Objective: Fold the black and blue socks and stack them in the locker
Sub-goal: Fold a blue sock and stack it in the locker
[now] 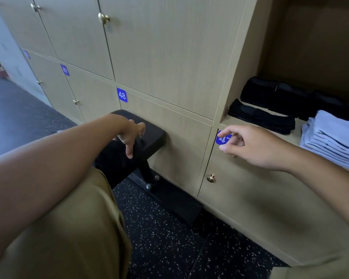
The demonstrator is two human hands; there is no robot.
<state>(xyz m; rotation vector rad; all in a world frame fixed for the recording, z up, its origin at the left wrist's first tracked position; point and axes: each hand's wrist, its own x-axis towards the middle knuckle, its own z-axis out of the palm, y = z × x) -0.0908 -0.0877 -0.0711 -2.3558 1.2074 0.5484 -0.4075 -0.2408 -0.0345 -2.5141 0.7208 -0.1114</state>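
The open locker (240,61) at the upper right holds the socks. Folded black socks (262,117) lie at its front left, with more black socks (278,91) behind them. A stack of several folded light blue socks (334,141) fills the right side. My right hand (250,146) hovers in front of the blue number plate just below the locker's front edge, fingers loosely bent and holding nothing. My left hand (131,135) hangs over the black padded bench (149,135), fingers relaxed and pointing down, empty.
Closed wooden locker doors with brass knobs (211,178) and blue number plates (122,95) cover the wall. The bench's black metal foot (149,178) stands on the dark speckled floor (165,238). My tan trouser leg (79,228) fills the lower left.
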